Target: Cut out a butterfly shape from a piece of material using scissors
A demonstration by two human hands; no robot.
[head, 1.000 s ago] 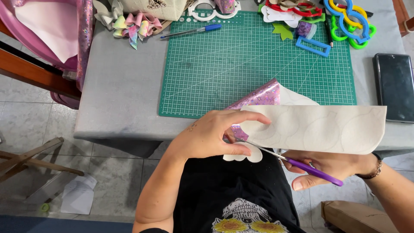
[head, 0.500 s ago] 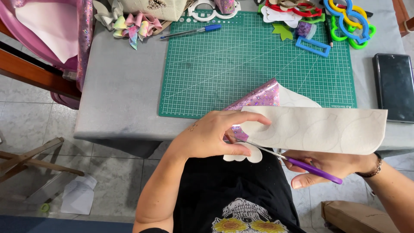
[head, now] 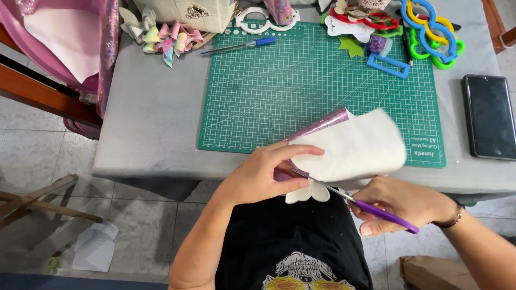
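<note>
Nearest the body, the right hand (head: 400, 207) is closed through the purple handles of the scissors (head: 355, 200), whose blades run up and left into the sheet (head: 352, 147). The left hand (head: 263, 174) pinches that sheet at its near left edge, thumb under and fingers curled over, just beside the blades. The sheet is white on its upper face and glittery purple on the other, held curled in the air over the near edge of the surface (head: 156, 123); a scalloped lobe (head: 306, 193) hangs below the blades, part cut free. To cut well, I judge it best to keep the blades steady and turn the sheet into them with the left hand, using short bites round each curve, and to keep the left fingers clear of the blade line. Beyond lies the green mat (head: 322, 80), with a pen (head: 239, 46) and coloured plastic shapes (head: 430, 29) at its far side, and a dark phone (head: 489, 115) to the right.
</note>
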